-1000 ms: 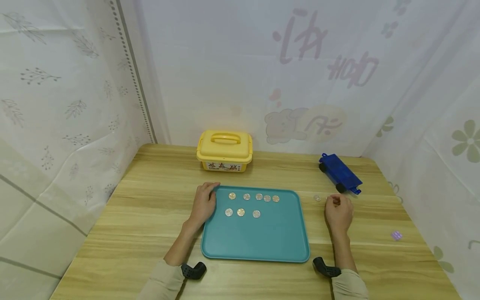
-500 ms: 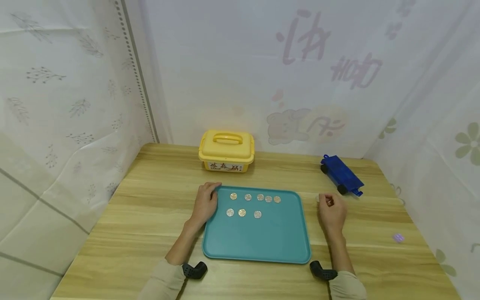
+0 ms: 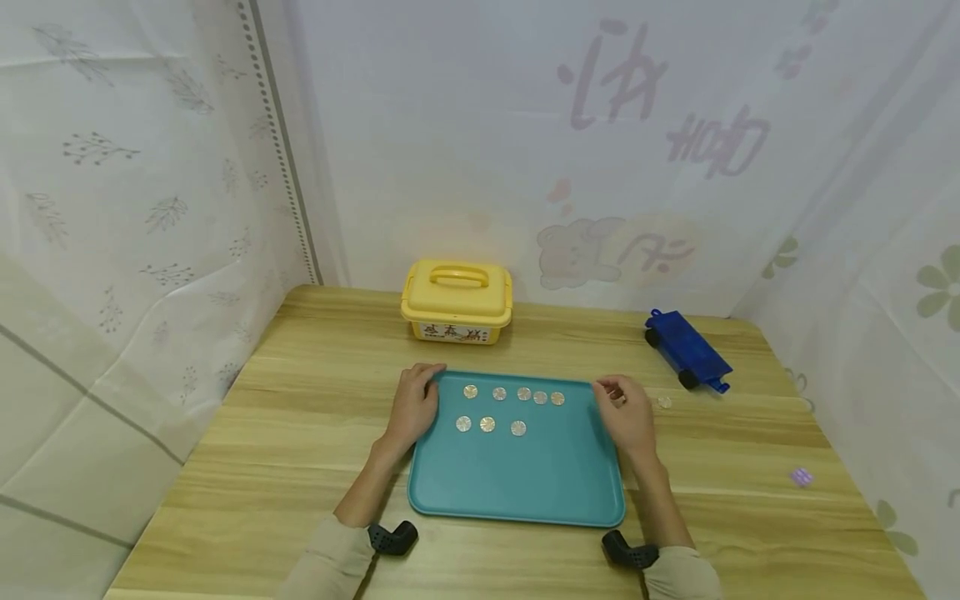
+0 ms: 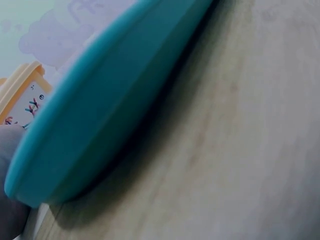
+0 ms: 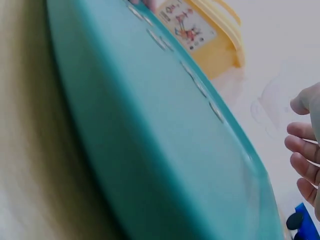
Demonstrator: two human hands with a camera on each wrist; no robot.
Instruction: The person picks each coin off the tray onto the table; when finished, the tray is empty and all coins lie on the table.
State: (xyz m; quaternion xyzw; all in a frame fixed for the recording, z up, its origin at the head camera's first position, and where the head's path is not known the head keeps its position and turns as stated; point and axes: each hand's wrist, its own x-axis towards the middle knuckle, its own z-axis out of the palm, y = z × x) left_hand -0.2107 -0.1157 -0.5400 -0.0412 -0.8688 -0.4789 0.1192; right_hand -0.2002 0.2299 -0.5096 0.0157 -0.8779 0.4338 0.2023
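The teal tray point(image 3: 517, 492) lies on the table, bearing two rows of gold and silver coins point(image 3: 487, 424). My left hand point(image 3: 414, 407) rests along its upper left edge, fingers reaching to the corner rim. At the opposite upper corner, my right hand point(image 3: 628, 414) hangs over the rim with its fingers curled and thumb close to them, pinching a small coin that is mostly hidden by the fingers. In the right wrist view its fingers point(image 5: 301, 145) show at the right border, beyond the tray's edge. One loose coin point(image 3: 663, 402) lies on the wood to the right.
A yellow lidded box point(image 3: 456, 292) stands behind the tray. At the back right is a blue wheeled toy cart point(image 3: 688, 348), and a small purple block point(image 3: 802, 477) lies near the table's right edge. White printed cloth point(image 3: 450, 125) hangs around the table.
My right hand has moved left from the wood to the tray's upper right corner. One of two loose coins has gone from the table. The left hand stays; the head view shifts slightly.
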